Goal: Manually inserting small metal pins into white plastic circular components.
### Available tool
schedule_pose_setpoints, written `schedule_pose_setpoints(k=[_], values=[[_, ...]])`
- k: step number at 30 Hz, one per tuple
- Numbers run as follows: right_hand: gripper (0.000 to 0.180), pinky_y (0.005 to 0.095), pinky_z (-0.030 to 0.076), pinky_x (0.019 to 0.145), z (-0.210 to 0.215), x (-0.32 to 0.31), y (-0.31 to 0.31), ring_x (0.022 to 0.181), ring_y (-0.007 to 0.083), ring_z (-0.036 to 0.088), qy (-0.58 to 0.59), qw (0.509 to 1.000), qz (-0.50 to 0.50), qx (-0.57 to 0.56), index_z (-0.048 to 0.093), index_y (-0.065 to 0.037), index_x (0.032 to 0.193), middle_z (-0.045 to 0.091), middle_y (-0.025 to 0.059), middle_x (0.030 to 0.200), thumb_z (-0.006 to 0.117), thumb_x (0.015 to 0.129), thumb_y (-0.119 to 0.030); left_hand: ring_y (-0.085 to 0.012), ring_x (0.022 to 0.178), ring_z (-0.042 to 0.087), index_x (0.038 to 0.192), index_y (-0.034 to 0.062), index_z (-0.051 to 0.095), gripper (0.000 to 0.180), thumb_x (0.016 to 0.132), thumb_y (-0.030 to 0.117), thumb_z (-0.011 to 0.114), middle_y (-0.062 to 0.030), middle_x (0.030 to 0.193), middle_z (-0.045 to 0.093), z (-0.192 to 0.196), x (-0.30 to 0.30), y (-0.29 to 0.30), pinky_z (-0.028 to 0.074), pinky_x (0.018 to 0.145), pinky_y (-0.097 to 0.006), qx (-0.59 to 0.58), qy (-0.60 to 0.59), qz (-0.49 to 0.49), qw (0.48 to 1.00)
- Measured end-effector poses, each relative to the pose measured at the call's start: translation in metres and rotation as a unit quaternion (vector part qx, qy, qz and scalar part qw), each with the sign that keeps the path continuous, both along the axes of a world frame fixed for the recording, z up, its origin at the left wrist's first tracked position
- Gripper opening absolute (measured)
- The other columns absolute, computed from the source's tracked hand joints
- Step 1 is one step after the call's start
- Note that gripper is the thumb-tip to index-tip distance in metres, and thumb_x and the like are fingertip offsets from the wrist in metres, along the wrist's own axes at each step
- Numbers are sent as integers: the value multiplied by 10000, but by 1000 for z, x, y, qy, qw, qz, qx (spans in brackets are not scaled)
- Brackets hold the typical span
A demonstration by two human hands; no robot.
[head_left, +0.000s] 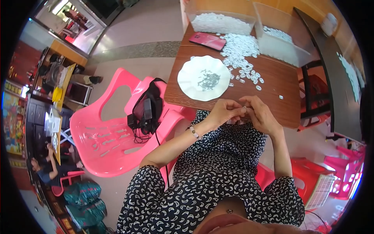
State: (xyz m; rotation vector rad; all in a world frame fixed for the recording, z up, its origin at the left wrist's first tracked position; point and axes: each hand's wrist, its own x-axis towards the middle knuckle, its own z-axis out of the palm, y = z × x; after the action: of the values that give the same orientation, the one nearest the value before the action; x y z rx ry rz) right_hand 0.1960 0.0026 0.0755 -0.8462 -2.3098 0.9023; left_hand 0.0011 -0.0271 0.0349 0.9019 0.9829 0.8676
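The brown worktop [272, 84] fills the upper middle of the view, and everything else can be placed from the white plate [203, 78] lying on its left part. To the left of the plate, off the worktop, stands a pink plastic chair [105, 136] with a black pouch and cords [146, 111] on its arm. Beyond the plate are two clear plastic bins [220, 19], each holding small white pieces. Between the nearer bin and the plate lies a red phone [207, 40]. To the right of the plate a heap of small white rings [239, 50] spreads across the wood, with strays trailing toward the near edge. On the plate itself sits a little pile of small grey metal bits [208, 80].

Nearer than the plate, at the worktop's front edge, the left hand [225, 111] and right hand [260, 115] meet, fingertips pinched narrow on one small white piece [244, 108] between them. It is too small to tell its long axis. Both hands touch it, the left thumb and forefinger seemingly closing on it most directly.
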Motion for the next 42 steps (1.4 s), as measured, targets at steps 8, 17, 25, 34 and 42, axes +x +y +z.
schedule_pose_setpoints(k=[8,17,25,34,42], values=[[211,292,491,721,-25,-6,4,819,171,608,85,991,-55,-92,546,-12,1181,619,104,949,508,986,-82,-63,691,607,965,-4,678,244,899,228,712,-44,842,695,-7,-6,1,491,631,-192,27,-18,33,999],[154,209,476,614,-44,-8,-5,731,58,591,136,968,-112,-179,604,8,1041,655,22,877,632,950,-113,-64,637,605,861,-46,677,223,901,173,677,-41,738,676,-11,1,3,485,562,-208,114,52,74,989],[140,203,506,648,-47,-4,-14,814,97,665,260,909,-125,-301,593,19,1044,688,56,891,603,964,-95,-67,576,578,832,-50,681,251,898,191,666,-39,665,650,-15,7,6,451,496,-224,138,84,39,986],[125,195,455,640,-58,1,-3,738,30,551,204,921,-154,-294,607,-4,945,611,-26,828,626,952,-127,-54,677,594,1023,-13,690,213,960,170,602,-47,837,704,2,-1,2,489,618,-194,68,109,10,992],[149,196,423,606,-66,19,8,685,18,489,242,917,-250,-194,608,-17,921,572,-43,766,649,940,-159,-52,680,577,1017,1,694,169,928,70,568,-44,874,715,9,-27,20,464,613,-194,169,171,75,968]])
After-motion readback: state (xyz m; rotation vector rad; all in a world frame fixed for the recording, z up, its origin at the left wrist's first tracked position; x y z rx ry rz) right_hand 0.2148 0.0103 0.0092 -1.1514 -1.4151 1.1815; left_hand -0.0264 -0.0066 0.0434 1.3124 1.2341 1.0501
